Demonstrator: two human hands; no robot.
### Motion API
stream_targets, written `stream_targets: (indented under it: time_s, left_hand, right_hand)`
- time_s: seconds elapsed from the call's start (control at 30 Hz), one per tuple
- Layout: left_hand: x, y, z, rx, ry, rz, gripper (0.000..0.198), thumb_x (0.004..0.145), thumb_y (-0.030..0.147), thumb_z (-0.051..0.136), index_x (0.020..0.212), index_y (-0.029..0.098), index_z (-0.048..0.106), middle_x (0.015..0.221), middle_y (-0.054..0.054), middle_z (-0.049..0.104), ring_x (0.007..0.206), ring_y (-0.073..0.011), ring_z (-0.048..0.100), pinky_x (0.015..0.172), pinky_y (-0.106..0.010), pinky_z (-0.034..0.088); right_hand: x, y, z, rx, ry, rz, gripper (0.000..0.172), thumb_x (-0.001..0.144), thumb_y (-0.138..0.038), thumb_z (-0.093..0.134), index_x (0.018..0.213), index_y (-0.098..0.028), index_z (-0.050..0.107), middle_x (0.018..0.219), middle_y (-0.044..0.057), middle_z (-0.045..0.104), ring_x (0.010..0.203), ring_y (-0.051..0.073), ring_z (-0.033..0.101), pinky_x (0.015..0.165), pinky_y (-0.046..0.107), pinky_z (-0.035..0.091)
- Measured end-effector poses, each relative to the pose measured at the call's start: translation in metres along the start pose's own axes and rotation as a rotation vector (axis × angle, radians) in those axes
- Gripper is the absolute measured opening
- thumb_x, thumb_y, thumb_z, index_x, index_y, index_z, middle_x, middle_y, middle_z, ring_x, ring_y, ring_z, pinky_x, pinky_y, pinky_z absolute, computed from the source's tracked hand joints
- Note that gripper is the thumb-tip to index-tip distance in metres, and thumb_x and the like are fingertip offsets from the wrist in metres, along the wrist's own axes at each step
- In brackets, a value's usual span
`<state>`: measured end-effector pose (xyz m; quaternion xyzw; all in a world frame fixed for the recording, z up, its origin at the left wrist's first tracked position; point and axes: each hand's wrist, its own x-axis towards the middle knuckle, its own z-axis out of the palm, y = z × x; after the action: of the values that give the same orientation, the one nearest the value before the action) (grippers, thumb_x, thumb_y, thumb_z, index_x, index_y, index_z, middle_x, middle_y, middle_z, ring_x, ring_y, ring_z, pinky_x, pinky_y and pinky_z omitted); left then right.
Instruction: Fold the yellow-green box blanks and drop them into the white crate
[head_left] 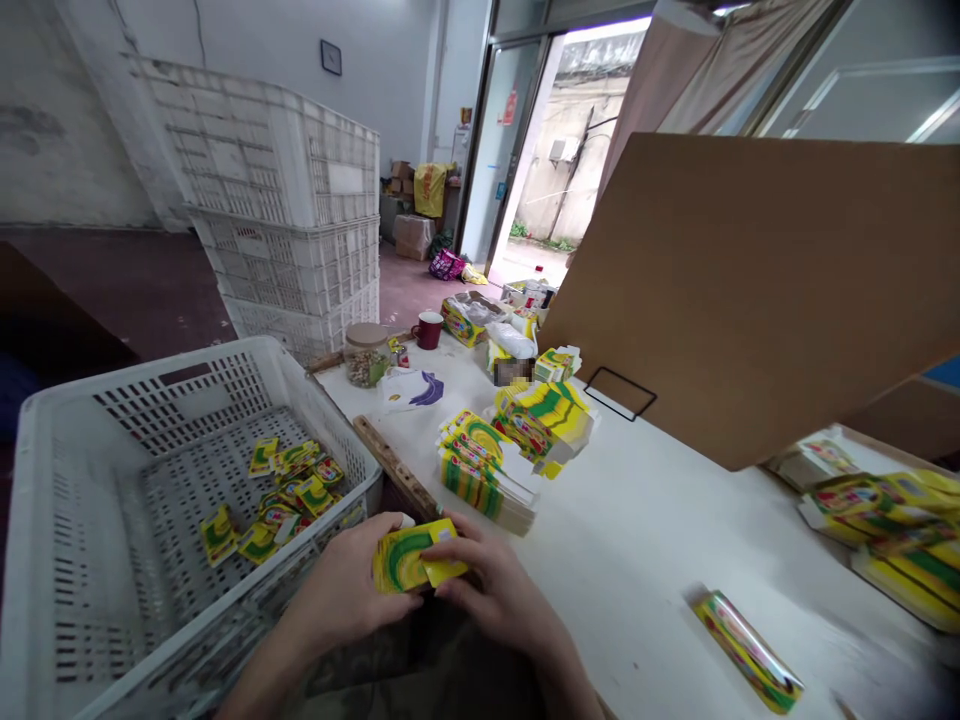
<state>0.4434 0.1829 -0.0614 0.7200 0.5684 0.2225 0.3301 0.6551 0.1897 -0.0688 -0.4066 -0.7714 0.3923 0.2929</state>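
Both hands hold a small yellow-and-green carton in front of my body, at the table's near edge. My left hand wraps round its left side, thumb on top and fingers below. At the carton's right end, my right hand has its fingers closed on a yellow flap. Just beyond, a row of similar cartons lies on the white table, with another bundle of cartons behind it. To the left, a white plastic crate holds several small yellow-and-green packs.
A shiny wrapped pack lies at the right, near more stacked cartons. A large brown cardboard sheet stands across the table. Farther back are a red mug, a lidded jar and stacked white crates.
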Motion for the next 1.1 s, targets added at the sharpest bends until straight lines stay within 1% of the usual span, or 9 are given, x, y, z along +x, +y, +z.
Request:
stream_targets:
  time_s: [0.1,0.2,0.33,0.4,0.53,0.8,0.9,1.0,1.1]
  left_hand:
    - [0.003,0.004,0.005,0.001,0.024,0.018,0.054,0.067,0.036,0.071,0.116,0.020,0.053,0.111,-0.007,0.066,0.101,-0.0257,0.062,0.089,-0.038,0.048]
    - [0.007,-0.008,0.007,-0.025,0.135,-0.006,0.053,0.072,0.044,0.067,0.116,0.020,0.051,0.110,-0.008,0.066,0.099,-0.0260,0.063,0.088,-0.038,0.050]
    - [0.013,-0.042,-0.007,0.158,0.706,-0.117,0.080,0.068,0.057,0.065,0.129,0.011,0.042,0.128,-0.021,0.053,0.123,-0.0391,0.049,0.103,-0.054,0.040]
    - [0.014,-0.057,-0.012,0.218,0.838,-0.179,0.093,0.065,0.063,0.065,0.132,0.005,0.038,0.129,-0.027,0.049,0.126,-0.0446,0.044,0.102,-0.061,0.038]
    - [0.013,-0.069,0.000,0.049,0.760,-0.110,0.083,0.071,0.064,0.060,0.129,0.008,0.042,0.128,-0.024,0.051,0.123,-0.0402,0.048,0.103,-0.059,0.039]
    - [0.012,-0.046,0.051,-0.753,0.323,-0.063,0.074,0.068,0.048,0.076,0.128,0.019,0.046,0.134,-0.018,0.055,0.125,-0.0335,0.051,0.100,-0.049,0.046]
    - [0.015,-0.025,0.058,-1.163,0.351,0.046,0.075,0.064,0.052,0.078,0.127,0.021,0.051,0.133,-0.015,0.056,0.123,-0.0324,0.053,0.097,-0.042,0.048]
    - [0.019,0.002,0.052,-1.499,0.437,0.010,0.054,0.065,0.057,0.075,0.104,0.020,0.063,0.099,-0.008,0.067,0.096,-0.0245,0.064,0.085,-0.035,0.054]
    - [0.023,0.019,0.041,-1.661,0.573,-0.015,0.041,0.067,0.057,0.073,0.079,0.020,0.060,0.068,0.001,0.055,0.065,-0.0125,0.056,0.067,-0.025,0.054]
  right_hand:
    - [0.004,-0.002,0.006,0.087,0.150,0.026,0.032,0.077,-0.021,0.070,0.109,-0.022,0.067,0.133,0.010,0.057,0.131,0.028,0.046,0.106,0.042,0.040]
    - [0.014,0.004,0.007,0.145,0.243,0.025,0.061,0.076,-0.023,0.070,0.133,-0.021,0.049,0.128,0.011,0.059,0.119,0.026,0.056,0.100,0.040,0.046]
    - [0.038,0.025,-0.021,-0.206,0.629,0.158,0.043,0.084,-0.033,0.062,0.122,-0.015,0.058,0.115,0.016,0.061,0.107,0.029,0.057,0.094,0.045,0.047]
    - [0.051,0.036,-0.036,-0.433,0.720,0.295,0.034,0.084,-0.032,0.061,0.111,-0.012,0.063,0.109,0.019,0.059,0.105,0.034,0.055,0.094,0.049,0.044]
    - [0.068,0.051,-0.045,-0.559,0.673,0.403,0.016,0.078,-0.023,0.065,0.089,-0.012,0.064,0.093,0.019,0.060,0.094,0.036,0.055,0.087,0.051,0.043]
    - [0.053,0.031,-0.031,-0.401,0.665,0.316,0.013,0.082,-0.023,0.056,0.087,-0.022,0.044,0.078,0.001,0.056,0.071,0.020,0.055,0.066,0.031,0.042]
    - [0.035,0.006,-0.008,-0.107,0.472,0.228,0.022,0.077,-0.027,0.063,0.084,-0.022,0.043,0.072,-0.004,0.052,0.064,0.016,0.050,0.061,0.026,0.038]
    - [0.020,-0.015,0.027,0.364,0.142,0.148,0.029,0.071,-0.028,0.071,0.079,-0.022,0.043,0.070,-0.005,0.047,0.061,0.012,0.043,0.056,0.023,0.034]
    - [0.014,-0.023,0.055,0.584,0.152,0.130,0.036,0.067,-0.034,0.076,0.081,-0.021,0.046,0.073,-0.005,0.046,0.064,0.011,0.040,0.058,0.023,0.032]
